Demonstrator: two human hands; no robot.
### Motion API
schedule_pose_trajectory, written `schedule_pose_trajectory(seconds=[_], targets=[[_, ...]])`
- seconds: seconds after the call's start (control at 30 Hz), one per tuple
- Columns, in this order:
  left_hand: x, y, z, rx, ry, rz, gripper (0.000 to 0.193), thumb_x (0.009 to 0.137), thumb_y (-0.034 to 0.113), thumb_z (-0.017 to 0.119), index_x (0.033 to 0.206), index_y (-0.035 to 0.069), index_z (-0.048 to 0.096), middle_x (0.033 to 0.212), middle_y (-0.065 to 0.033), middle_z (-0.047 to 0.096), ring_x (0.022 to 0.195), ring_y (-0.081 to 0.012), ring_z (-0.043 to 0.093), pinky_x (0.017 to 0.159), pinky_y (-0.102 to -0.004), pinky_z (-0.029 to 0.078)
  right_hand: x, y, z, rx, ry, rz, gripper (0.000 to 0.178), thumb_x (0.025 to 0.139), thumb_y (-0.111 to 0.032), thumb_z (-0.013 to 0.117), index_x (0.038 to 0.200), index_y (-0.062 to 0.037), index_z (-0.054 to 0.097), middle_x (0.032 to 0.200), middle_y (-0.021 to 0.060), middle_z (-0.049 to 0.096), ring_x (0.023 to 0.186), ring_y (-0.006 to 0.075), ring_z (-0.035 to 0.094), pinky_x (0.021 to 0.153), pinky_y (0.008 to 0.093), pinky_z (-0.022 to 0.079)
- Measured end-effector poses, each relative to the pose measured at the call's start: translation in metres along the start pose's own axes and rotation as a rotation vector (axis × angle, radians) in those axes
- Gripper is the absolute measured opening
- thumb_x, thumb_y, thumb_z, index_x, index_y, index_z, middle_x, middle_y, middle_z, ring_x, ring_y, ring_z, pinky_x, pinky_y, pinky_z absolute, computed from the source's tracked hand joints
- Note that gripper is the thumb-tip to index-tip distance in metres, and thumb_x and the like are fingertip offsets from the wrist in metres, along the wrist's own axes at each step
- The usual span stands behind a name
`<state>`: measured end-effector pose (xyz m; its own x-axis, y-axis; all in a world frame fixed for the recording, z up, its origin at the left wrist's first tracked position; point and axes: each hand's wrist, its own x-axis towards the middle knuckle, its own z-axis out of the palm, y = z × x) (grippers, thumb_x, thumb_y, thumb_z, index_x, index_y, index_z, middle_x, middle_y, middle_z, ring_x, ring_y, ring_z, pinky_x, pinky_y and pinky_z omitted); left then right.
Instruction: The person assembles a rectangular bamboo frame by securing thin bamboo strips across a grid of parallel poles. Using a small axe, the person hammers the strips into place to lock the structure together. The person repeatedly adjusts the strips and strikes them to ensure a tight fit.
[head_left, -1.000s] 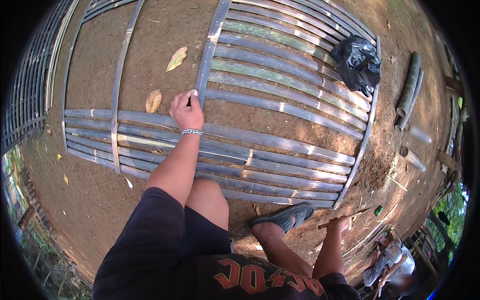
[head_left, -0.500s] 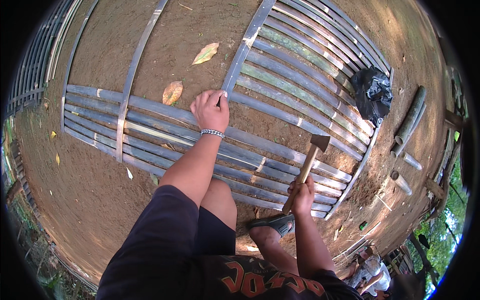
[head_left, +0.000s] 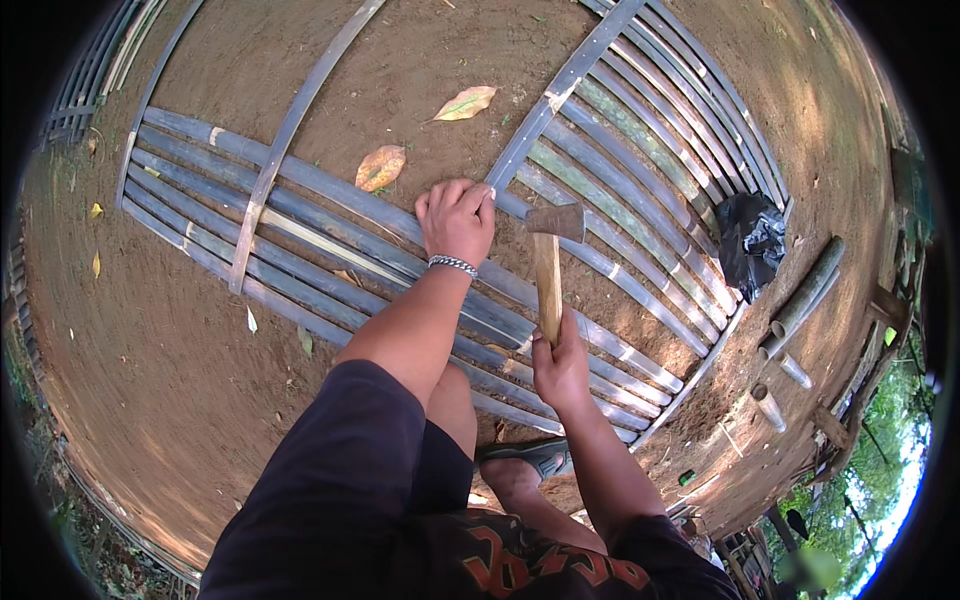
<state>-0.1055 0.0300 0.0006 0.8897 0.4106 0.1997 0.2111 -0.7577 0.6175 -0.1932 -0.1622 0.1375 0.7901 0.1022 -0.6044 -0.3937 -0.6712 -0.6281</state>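
My left hand (head_left: 458, 222), with a chain bracelet at the wrist, presses down at the near end of a bamboo cross slat (head_left: 520, 143). Its fingers are curled and the thumb is drawn in; whatever they pinch is hidden. Under that hand, the cross slat meets a long bamboo slat (head_left: 515, 288) of the near panel. My right hand (head_left: 562, 370) is wrapped around the wooden handle of a hatchet (head_left: 548, 275). The hatchet's dull metal head is raised just right of my left hand, apart from it.
Bamboo slats form a far right panel (head_left: 640, 170); another cross slat (head_left: 275, 160) lies at left. A black plastic bag (head_left: 750, 245) rests on the right end. Cut bamboo tubes (head_left: 805, 300) and dry leaves (head_left: 381, 168) lie on the soil. My sandalled foot (head_left: 525, 465) is near the slats.
The hatchet has swung left and up, from over the near panel's right part to beside my left hand. My left hand stays at the slat's end while the view has shifted.
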Motion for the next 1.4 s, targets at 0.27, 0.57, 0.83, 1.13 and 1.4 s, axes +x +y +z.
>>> schedule_pose_trajectory(seconds=[0.27,0.57,0.83,1.13,1.4], targets=[[0.001,-0.001,-0.002,0.002,0.029,0.002,0.007,0.084,0.018,0.077,0.091,0.017,0.077,0.099,0.0042,0.07,0.102,-0.0208,0.063,0.097,-0.0422,0.041,0.037,-0.014,0.006,-0.264,0.038,-0.236,0.055,0.103,-0.012,0.058,0.154,-0.0055,0.037,0.113,0.0296,0.067,0.1,0.048,0.069,0.084,0.0499,0.055],[0.002,0.0,-0.004,-0.033,0.036,-0.003,0.006,0.083,0.017,0.076,0.089,0.016,0.077,0.098,0.0032,0.07,0.102,-0.0213,0.062,0.097,-0.0434,0.041,0.049,-0.001,0.013,-0.251,0.085,-0.345,0.059,0.1,-0.011,0.06,0.154,-0.0085,0.038,0.118,0.0339,0.066,0.102,0.0529,0.067,0.083,0.0551,0.055],[0.002,0.001,-0.004,-0.025,0.048,-0.005,0.005,0.081,0.016,0.078,0.086,0.017,0.077,0.098,0.0042,0.07,0.101,-0.0209,0.063,0.095,-0.0422,0.041,0.053,0.002,0.012,-0.256,0.095,-0.286,0.06,0.099,-0.011,0.061,0.155,-0.0092,0.039,0.121,0.0326,0.066,0.101,0.0508,0.068,0.083,0.0536,0.056],[0.001,0.0,-0.004,-0.027,0.019,-0.021,0.004,0.081,0.015,0.077,0.085,0.017,0.076,0.098,0.0035,0.07,0.102,-0.0208,0.063,0.096,-0.0424,0.041,0.055,0.005,0.012,-0.278,0.102,-0.294,0.059,0.1,-0.012,0.061,0.155,-0.012,0.042,0.128,0.0309,0.065,0.104,0.0491,0.069,0.085,0.0519,0.057],[0.003,-0.001,-0.003,-0.007,0.019,-0.019,0.003,0.082,0.017,0.076,0.085,0.017,0.076,0.098,0.0037,0.071,0.103,-0.0208,0.063,0.097,-0.0417,0.04,0.06,0.002,0.013,-0.301,0.06,-0.294,0.06,0.098,-0.009,0.062,0.154,-0.0065,0.041,0.125,0.0305,0.065,0.105,0.0496,0.067,0.087,0.0516,0.056]])
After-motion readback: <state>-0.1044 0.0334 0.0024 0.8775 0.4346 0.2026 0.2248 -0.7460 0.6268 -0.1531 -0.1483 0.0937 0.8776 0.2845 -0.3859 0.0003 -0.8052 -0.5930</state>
